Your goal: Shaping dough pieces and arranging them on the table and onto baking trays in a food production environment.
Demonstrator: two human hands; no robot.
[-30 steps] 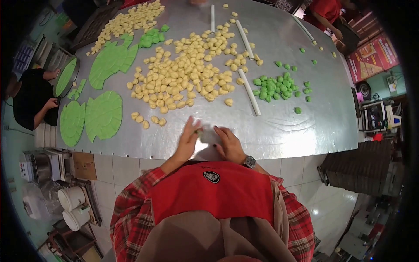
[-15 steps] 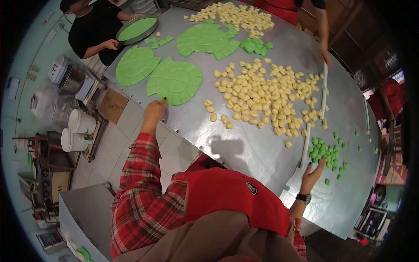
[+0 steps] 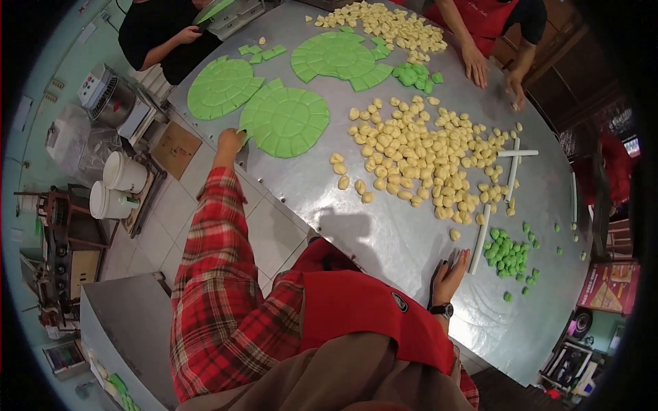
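My left hand (image 3: 231, 142) is at the table's left edge, its fingers closed on the left rim of a round green dough sheet (image 3: 284, 123). That sheet is scored into wedge and block pieces. A small bit of green shows at my fingertips. On the near part of the table, my right hand (image 3: 449, 282) lies with fingers stretched out, holding nothing. Just right of its fingertips is a thin white rolling pin (image 3: 481, 241). Green dough balls (image 3: 506, 253) are heaped beyond that pin. A wide spread of pale yellow dough balls (image 3: 425, 157) covers the middle.
Two more scored green sheets (image 3: 221, 89) (image 3: 336, 58) lie farther back. Green lumps (image 3: 413, 75) and another yellow pile (image 3: 391, 24) are beyond. Two white pins (image 3: 513, 179) cross at right. One co-worker's hands (image 3: 474, 63) rest at the far side; another co-worker (image 3: 154, 38) holds a pan.
My left hand has moved up and left along the sheet's rim. My right hand has shifted left, away from the green balls. The far co-worker has let go of a pin; the pan has moved away.
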